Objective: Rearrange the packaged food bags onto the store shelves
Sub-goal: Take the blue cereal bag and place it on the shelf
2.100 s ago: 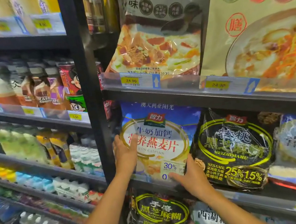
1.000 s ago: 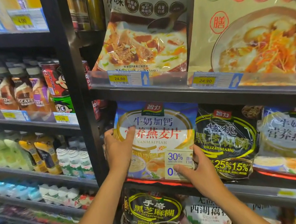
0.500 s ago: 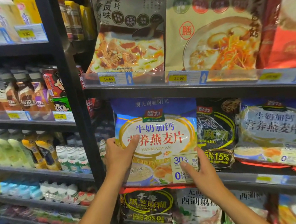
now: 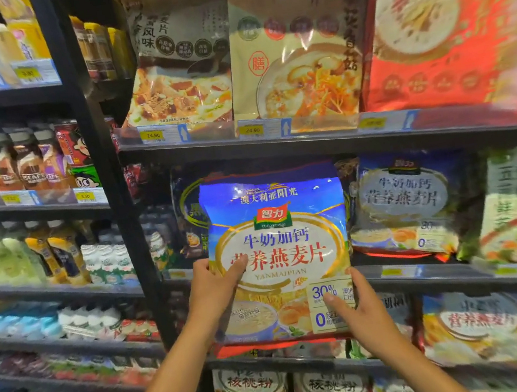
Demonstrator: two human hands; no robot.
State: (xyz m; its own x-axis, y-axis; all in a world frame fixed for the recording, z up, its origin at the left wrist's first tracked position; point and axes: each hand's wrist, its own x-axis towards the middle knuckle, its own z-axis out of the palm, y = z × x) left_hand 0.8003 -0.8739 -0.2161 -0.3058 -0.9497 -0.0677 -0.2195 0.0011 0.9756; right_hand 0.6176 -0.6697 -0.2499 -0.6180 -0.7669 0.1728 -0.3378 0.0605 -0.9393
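Observation:
Both my hands hold a blue and white oatmeal bag [image 4: 279,246] upright in front of the middle shelf [image 4: 429,272]. My left hand [image 4: 217,289] grips its left edge with the thumb across the front. My right hand [image 4: 360,313] grips its lower right corner. The bag is out in front of the shelf row and covers most of a black sesame bag [image 4: 190,216] behind it. A second blue oatmeal bag [image 4: 402,201] leans on the same shelf to the right.
Large cereal bags [image 4: 296,55] fill the shelf above, with price tags [image 4: 252,130] on its rail. More bags [image 4: 252,388] sit on the lower shelves. A black upright post [image 4: 108,184] separates a drinks rack with bottles [image 4: 27,163] on the left.
The blue oatmeal bag has come out of the shelf's left end toward me and shifted right, held in both hands. The view has panned right, revealing more bags.

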